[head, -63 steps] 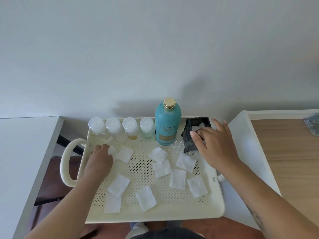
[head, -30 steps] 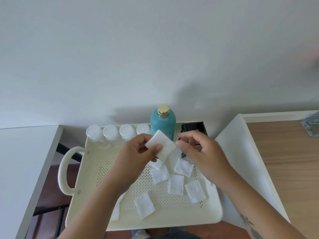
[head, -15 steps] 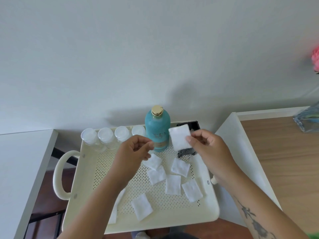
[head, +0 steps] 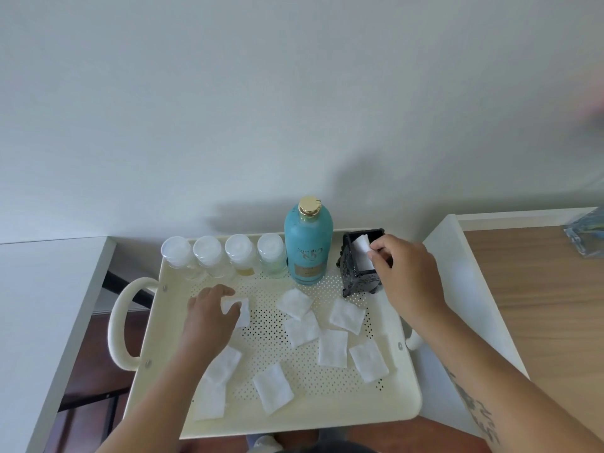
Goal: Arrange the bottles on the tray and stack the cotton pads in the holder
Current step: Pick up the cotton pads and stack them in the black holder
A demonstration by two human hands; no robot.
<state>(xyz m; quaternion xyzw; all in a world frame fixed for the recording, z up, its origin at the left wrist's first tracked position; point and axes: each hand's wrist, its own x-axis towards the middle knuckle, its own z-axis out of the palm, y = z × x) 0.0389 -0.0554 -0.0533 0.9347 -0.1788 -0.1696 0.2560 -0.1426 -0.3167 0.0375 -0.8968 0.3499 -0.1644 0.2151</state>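
Note:
A cream perforated tray [head: 330,416] holds several small clear bottles [head: 222,258] in a row along its back edge, beside a tall teal bottle [head: 308,248] with a gold cap. At the back right stands a black cotton pad holder [head: 358,277]. My right hand [head: 408,276] pinches a white cotton pad [head: 363,248] that sits partly inside the holder. My left hand [head: 210,310] rests on the tray's left side, fingers closed on another cotton pad [head: 242,310] lying there. Several loose pads [head: 333,348] are scattered over the tray.
A white surface [head: 39,305] lies to the left with a gap beside the tray handle [head: 119,322]. A wooden table [head: 549,305] with a white edge is on the right, a clear blue-tinted object [head: 586,235] at its far corner. A plain wall rises behind.
My left hand passed a pad to my right hand, which carried it right and down into the holder. My left hand dropped back to the tray and took hold of another pad.

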